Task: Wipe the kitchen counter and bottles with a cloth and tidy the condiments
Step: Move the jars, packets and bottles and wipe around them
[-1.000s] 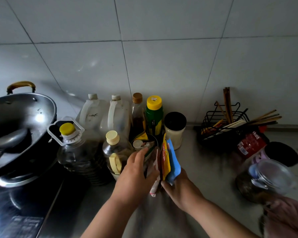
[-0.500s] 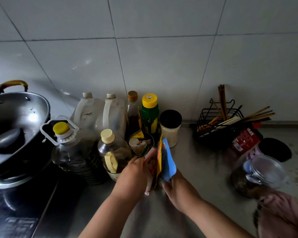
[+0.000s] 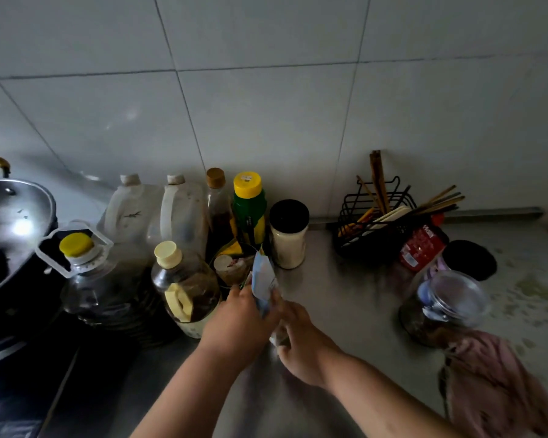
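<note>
Sachets [image 3: 263, 284] are pinched upright between left hand [image 3: 238, 324] and right hand [image 3: 301, 339], just beside the small oil bottle [image 3: 184, 289] at nine o'clock; a careless nudge could topple it.

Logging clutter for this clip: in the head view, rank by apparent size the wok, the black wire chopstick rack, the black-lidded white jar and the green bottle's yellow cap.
1. wok, though cut off by the frame edge
2. black wire chopstick rack
3. black-lidded white jar
4. yellow cap
</note>
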`<action>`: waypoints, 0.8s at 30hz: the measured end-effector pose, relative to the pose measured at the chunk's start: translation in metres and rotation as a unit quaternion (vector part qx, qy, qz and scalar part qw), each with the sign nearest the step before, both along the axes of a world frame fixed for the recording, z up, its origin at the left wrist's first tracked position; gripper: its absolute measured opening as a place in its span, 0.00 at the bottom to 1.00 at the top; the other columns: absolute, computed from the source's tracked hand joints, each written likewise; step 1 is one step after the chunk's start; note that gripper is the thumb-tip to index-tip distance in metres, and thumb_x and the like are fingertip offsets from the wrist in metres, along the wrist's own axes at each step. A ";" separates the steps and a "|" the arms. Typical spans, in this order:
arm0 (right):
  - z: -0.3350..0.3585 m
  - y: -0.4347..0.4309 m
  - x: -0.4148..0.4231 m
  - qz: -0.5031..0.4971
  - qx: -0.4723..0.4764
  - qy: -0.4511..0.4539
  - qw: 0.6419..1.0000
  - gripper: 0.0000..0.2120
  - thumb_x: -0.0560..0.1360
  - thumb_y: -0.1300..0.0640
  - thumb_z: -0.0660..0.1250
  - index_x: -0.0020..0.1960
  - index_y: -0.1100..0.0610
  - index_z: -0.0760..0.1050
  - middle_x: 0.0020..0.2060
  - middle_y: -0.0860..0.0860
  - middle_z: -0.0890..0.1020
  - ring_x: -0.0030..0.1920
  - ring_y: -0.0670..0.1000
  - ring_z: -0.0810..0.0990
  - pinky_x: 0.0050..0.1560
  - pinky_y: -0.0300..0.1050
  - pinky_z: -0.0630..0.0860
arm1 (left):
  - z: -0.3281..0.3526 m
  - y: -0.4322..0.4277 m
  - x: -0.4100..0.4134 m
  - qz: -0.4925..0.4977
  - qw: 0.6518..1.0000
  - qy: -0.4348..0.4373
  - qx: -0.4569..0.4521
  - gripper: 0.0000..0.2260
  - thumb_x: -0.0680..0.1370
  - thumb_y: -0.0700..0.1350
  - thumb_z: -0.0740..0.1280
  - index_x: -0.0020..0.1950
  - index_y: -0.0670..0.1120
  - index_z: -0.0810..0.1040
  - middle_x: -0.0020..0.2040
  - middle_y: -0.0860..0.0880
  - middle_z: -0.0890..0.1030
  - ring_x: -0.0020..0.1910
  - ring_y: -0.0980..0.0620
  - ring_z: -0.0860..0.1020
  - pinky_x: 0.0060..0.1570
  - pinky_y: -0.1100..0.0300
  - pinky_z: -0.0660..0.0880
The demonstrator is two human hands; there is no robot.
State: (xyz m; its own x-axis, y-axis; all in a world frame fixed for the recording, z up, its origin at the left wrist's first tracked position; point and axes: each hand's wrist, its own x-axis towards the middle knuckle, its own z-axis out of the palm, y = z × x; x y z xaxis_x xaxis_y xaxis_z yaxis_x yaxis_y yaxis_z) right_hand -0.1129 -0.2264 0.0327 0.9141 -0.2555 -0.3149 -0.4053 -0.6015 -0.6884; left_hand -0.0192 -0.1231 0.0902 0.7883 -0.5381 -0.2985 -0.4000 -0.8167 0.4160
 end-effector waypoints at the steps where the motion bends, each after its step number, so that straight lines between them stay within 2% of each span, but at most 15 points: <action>1: 0.002 -0.002 -0.003 -0.006 0.003 -0.008 1.000 0.42 0.77 0.57 0.61 0.77 0.40 0.36 0.76 0.46 0.51 0.70 0.50 0.69 0.66 0.37 0.66 | 0.000 -0.004 -0.001 0.007 1.000 -0.011 0.006 0.26 0.75 0.63 0.61 0.67 0.49 0.68 0.58 0.48 0.77 0.50 0.49 0.79 0.47 0.52 0.81; 3: 0.005 -0.010 -0.010 -0.047 -0.015 -0.045 0.998 0.38 0.77 0.56 0.63 0.78 0.43 0.44 0.74 0.48 0.57 0.69 0.49 0.70 0.64 0.35 0.66 | -0.001 -0.009 -0.004 0.008 1.000 -0.021 0.005 0.20 0.78 0.55 0.59 0.67 0.48 0.68 0.58 0.46 0.77 0.51 0.47 0.80 0.48 0.50 0.80; 7: 0.016 -0.040 -0.033 -0.142 -0.144 -0.092 0.975 0.28 0.76 0.53 0.67 0.74 0.53 0.62 0.70 0.51 0.66 0.69 0.51 0.68 0.66 0.41 0.67 | -0.009 -0.020 -0.009 -0.012 0.999 -0.031 0.030 0.25 0.77 0.46 0.57 0.75 0.50 0.60 0.65 0.44 0.73 0.56 0.42 0.77 0.51 0.48 0.78; 9: 0.022 -0.061 -0.045 -0.212 -0.224 -0.107 0.945 0.26 0.72 0.56 0.71 0.69 0.56 0.70 0.66 0.54 0.72 0.67 0.56 0.71 0.66 0.48 0.68 | -0.011 -0.027 -0.012 -0.015 0.999 -0.027 0.037 0.24 0.76 0.45 0.56 0.74 0.49 0.63 0.65 0.44 0.72 0.58 0.42 0.76 0.53 0.48 0.77; 11: 0.022 -0.082 -0.055 -0.274 -0.321 -0.102 0.901 0.28 0.66 0.56 0.77 0.64 0.59 0.75 0.63 0.59 0.76 0.63 0.63 0.74 0.64 0.55 0.70 | -0.014 -0.029 -0.011 -0.009 0.999 -0.025 0.037 0.23 0.75 0.44 0.56 0.72 0.49 0.66 0.64 0.44 0.73 0.57 0.42 0.76 0.53 0.47 0.77; 13: 0.024 -0.101 -0.066 -0.328 -0.363 -0.035 0.871 0.35 0.65 0.52 0.76 0.69 0.59 0.70 0.69 0.63 0.70 0.69 0.65 0.67 0.70 0.58 0.64 | -0.016 -0.028 -0.009 0.001 0.999 -0.024 0.027 0.23 0.74 0.45 0.57 0.70 0.49 0.67 0.63 0.44 0.74 0.57 0.42 0.77 0.52 0.47 0.78; 15: 0.023 -0.117 -0.080 -0.376 -0.357 0.048 0.854 0.41 0.69 0.47 0.73 0.75 0.58 0.59 0.75 0.65 0.59 0.75 0.65 0.54 0.74 0.58 0.54 | -0.017 -0.027 -0.008 0.008 1.000 -0.018 0.012 0.25 0.73 0.46 0.57 0.71 0.50 0.67 0.63 0.45 0.75 0.56 0.42 0.77 0.52 0.47 0.78; 16: 0.021 -0.123 -0.086 -0.400 -0.351 0.068 0.844 0.43 0.69 0.46 0.73 0.76 0.58 0.57 0.76 0.66 0.56 0.76 0.65 0.51 0.74 0.59 0.52 | -0.017 -0.027 -0.009 0.008 1.000 -0.018 0.005 0.26 0.73 0.46 0.57 0.72 0.52 0.65 0.63 0.45 0.76 0.56 0.42 0.78 0.51 0.47 0.79; 21: 0.012 -0.145 -0.102 -0.492 -0.288 0.063 0.819 0.46 0.66 0.48 0.77 0.75 0.64 0.59 0.71 0.69 0.62 0.72 0.68 0.59 0.71 0.63 0.58 | -0.014 -0.026 -0.010 0.008 1.000 -0.020 -0.003 0.30 0.72 0.47 0.58 0.75 0.55 0.61 0.65 0.46 0.76 0.55 0.43 0.79 0.49 0.48 0.80; 24: 0.011 -0.148 -0.105 -0.505 -0.262 0.020 0.822 0.43 0.64 0.51 0.78 0.72 0.64 0.62 0.65 0.68 0.68 0.65 0.69 0.68 0.63 0.62 0.69 | -0.014 -0.026 -0.010 0.012 1.000 -0.022 -0.006 0.29 0.72 0.46 0.58 0.74 0.55 0.62 0.64 0.47 0.76 0.54 0.43 0.79 0.49 0.48 0.79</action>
